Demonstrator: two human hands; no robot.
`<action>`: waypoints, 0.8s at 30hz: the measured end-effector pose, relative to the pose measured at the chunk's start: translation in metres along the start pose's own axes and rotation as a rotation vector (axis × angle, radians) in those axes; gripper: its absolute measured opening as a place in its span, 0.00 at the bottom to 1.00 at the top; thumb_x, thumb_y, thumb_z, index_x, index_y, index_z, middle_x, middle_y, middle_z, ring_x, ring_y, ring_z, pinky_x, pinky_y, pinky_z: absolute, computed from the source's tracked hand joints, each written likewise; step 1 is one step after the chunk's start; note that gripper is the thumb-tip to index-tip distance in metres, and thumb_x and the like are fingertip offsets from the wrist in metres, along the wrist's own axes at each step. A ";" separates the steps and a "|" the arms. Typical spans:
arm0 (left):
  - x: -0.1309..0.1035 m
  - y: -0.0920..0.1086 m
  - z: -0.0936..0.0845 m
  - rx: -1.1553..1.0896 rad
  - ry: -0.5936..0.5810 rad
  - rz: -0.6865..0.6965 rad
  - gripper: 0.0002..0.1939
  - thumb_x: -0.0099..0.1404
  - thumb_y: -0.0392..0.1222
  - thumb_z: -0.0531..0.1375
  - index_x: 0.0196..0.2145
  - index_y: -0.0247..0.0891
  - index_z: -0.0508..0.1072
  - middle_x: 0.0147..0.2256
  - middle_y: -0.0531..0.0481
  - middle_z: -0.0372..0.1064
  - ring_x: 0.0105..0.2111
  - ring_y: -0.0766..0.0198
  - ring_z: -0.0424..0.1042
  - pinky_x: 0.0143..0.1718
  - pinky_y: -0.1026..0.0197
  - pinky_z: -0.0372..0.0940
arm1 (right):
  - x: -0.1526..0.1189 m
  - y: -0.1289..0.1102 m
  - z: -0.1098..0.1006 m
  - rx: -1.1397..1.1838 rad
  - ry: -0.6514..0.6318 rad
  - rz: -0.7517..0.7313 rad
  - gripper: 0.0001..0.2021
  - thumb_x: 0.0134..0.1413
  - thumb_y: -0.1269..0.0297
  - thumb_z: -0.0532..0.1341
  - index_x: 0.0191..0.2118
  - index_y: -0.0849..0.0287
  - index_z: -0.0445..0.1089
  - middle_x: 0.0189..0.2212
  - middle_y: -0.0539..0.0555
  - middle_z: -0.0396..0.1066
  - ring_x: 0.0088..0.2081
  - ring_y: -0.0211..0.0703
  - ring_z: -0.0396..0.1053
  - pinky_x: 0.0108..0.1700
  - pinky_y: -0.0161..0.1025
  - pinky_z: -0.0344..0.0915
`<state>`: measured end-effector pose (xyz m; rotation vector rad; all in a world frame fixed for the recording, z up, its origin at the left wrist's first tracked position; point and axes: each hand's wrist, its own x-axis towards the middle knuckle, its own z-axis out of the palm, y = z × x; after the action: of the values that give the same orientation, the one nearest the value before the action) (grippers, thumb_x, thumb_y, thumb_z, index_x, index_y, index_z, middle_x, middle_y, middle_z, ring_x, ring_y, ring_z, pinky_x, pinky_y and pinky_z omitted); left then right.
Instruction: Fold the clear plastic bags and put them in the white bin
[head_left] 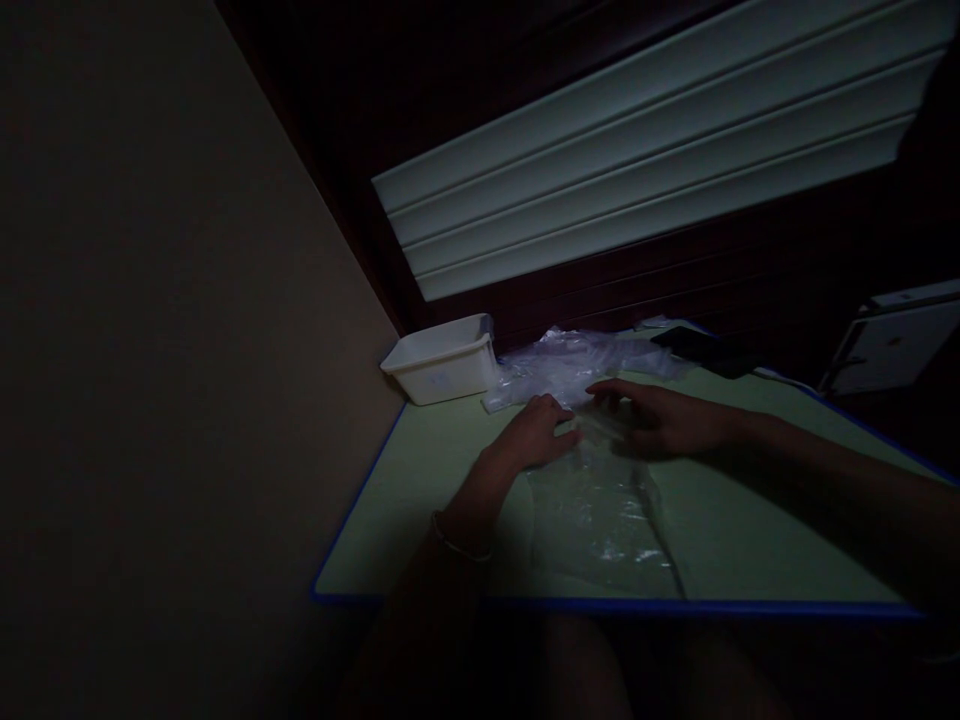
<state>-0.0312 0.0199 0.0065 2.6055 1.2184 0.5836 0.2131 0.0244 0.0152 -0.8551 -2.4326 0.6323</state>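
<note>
A clear plastic bag (589,520) lies flat on the pale green tabletop (450,490), its near end close to the front edge. My left hand (534,435) rests at the bag's far end, thumb stretched out and apart from the bent fingers. Across from it, my right hand (664,420) hovers over or touches the same end; dim light hides which. Its fingers are spread apart, with nothing visible gripped. Just beyond both hands sits a crumpled heap of clear plastic bags (562,360).
A white plastic bin (446,365) stands at the table's back left, by the wall. At the back right lies a dark flat object (705,350) with a pale cable (784,378) beside it. A white boxy item (892,345) is beyond the right edge. Blue trim (600,605) borders the table.
</note>
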 end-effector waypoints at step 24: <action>-0.001 0.003 0.001 0.101 -0.021 0.003 0.19 0.64 0.48 0.58 0.48 0.34 0.75 0.40 0.40 0.68 0.43 0.52 0.68 0.48 0.55 0.62 | 0.008 -0.009 0.008 -0.285 0.156 0.032 0.12 0.57 0.64 0.55 0.44 0.59 0.71 0.37 0.60 0.74 0.36 0.51 0.71 0.38 0.43 0.64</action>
<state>-0.0293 0.0177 0.0067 2.6894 1.2693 0.5058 0.1993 0.0217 0.0165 -1.0151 -2.4031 0.2207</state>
